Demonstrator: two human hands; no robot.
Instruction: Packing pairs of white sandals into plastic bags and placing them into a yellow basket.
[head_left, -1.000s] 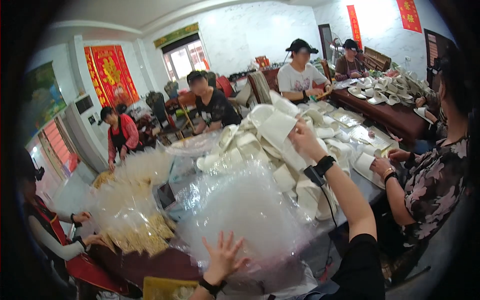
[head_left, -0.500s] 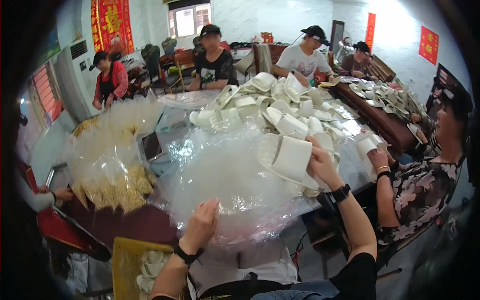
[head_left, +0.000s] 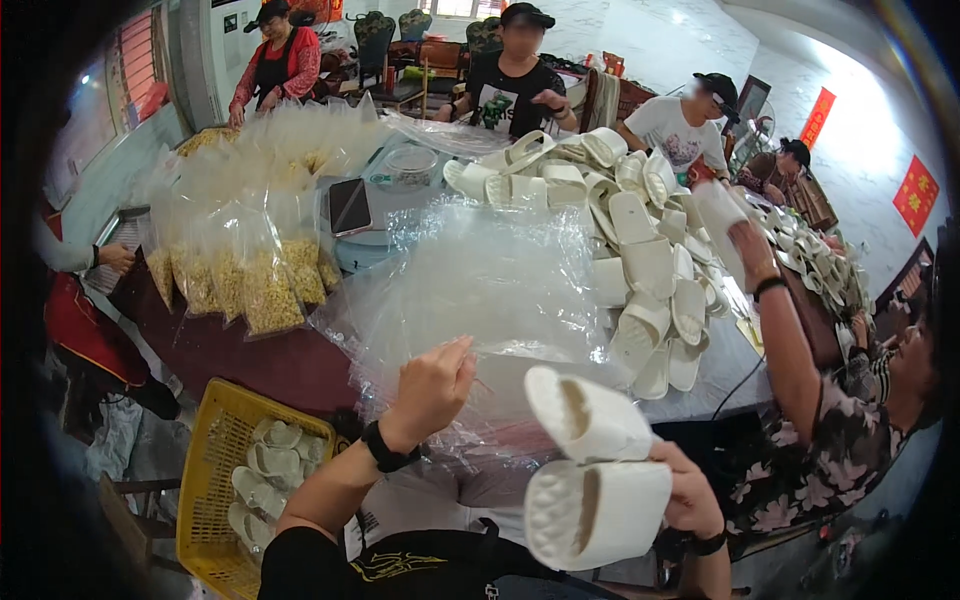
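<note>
My right hand (head_left: 685,495) holds a pair of white slippers (head_left: 592,470) stacked one on the other, low and close to my body. My left hand (head_left: 432,385) is raised at the near edge of a heap of clear plastic bags (head_left: 480,285) on the table, its fingers pinching the top bag. Beyond the bags lies a big pile of white slippers (head_left: 640,250).
A yellow crate (head_left: 215,470) with bagged slippers stands on the floor at my left. Clear bags of yellow contents (head_left: 250,285) line the table's left side. A person in a floral top (head_left: 830,440) reaches to the pile at my right. Others sit across the table.
My right hand has drawn back from the pile toward my body with the pair of slippers. My left hand has stayed at the plastic bags. My view has tilted down.
</note>
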